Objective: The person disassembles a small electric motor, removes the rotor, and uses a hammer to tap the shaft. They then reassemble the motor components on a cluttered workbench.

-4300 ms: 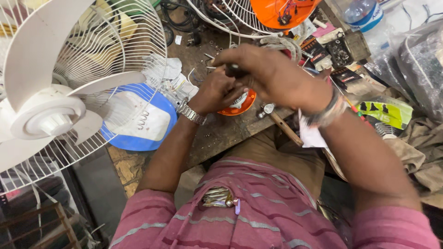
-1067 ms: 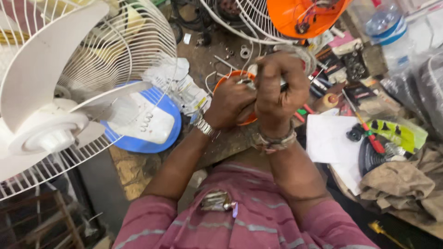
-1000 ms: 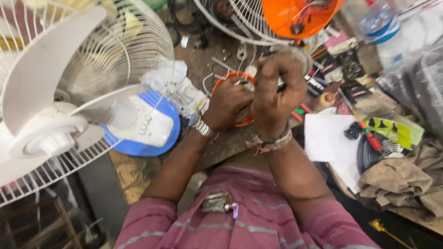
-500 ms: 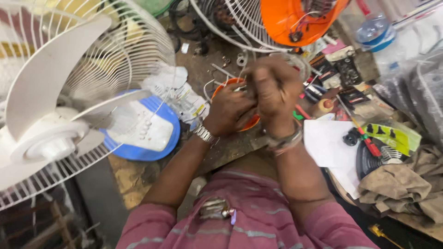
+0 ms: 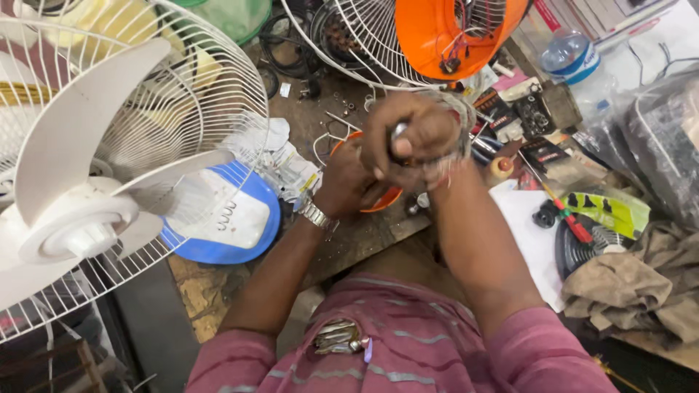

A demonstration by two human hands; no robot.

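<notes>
Fingers (image 5: 408,124) of the right hand (image 5: 411,142) were curled tightly into a fist around the handle of a tool (image 5: 397,133) — only a small grey end of it showed between them, so what kind of tool it was I cannot tell. Just below and to the left of these fingers, the left hand (image 5: 349,182) was wrapped around an orange round part (image 5: 386,198), its fingers bent over the rim; the part rested on the worn wooden workbench (image 5: 364,236), and only its lower edge was visible under both hands. A metal wristwatch (image 5: 317,216) sat on the left wrist, and threads or bands were tied around the right wrist.

Left of the fingers lay some crumpled paper (image 5: 280,156), and next to it a blue and white fan base (image 5: 226,222) with a row of buttons. Further left stood a white fan (image 5: 80,211) with wide blades inside its wire guard (image 5: 218,87).

Above the fingers was an orange fan housing (image 5: 437,36) with loose wires inside, against another wire grille. To the right of the fingers lay a white sheet (image 5: 528,233), a red-handled screwdriver (image 5: 568,218), a green and yellow package (image 5: 611,211) and a brown cloth (image 5: 633,291) — a plastic bottle with a blue band (image 5: 575,58) stood further up on that side.
</notes>
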